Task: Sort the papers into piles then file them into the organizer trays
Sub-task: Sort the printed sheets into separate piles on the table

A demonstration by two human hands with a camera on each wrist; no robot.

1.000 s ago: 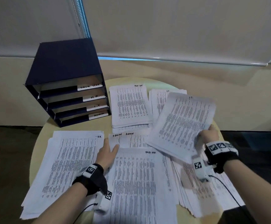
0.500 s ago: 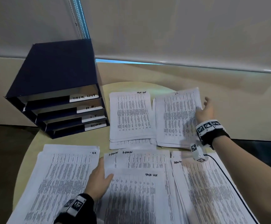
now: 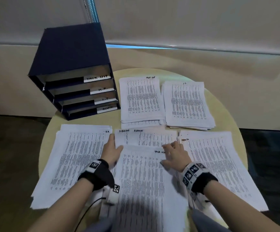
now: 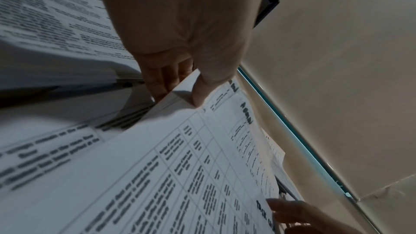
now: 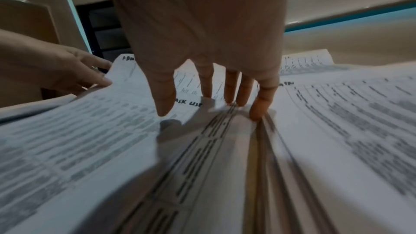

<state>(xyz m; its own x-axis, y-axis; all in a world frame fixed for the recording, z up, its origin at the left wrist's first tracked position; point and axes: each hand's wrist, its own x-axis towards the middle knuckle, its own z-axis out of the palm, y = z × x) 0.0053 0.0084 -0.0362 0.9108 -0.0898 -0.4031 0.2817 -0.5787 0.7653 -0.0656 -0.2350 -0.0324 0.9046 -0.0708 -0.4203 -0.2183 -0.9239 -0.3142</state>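
Left hand (image 3: 111, 150): thumb and fingers pinch the top sheet's (image 3: 146, 181) left edge.
Right hand (image 3: 175, 154): fingers spread flat, holding nothing, at its right corner.
Sheet: near table (image 3: 219, 101) edge, centre.
Advice: lift one sheet only, onto far pile (image 3: 141, 97).

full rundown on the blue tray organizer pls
The dark blue four-tray organizer stands upright at the back left of the round beige table, angled toward the paper piles. Its white handwritten labels read TASK LIST, H.R., I.T. (faint) and ADMIN, top to bottom. No papers show in the trays. Neither hand touches it.
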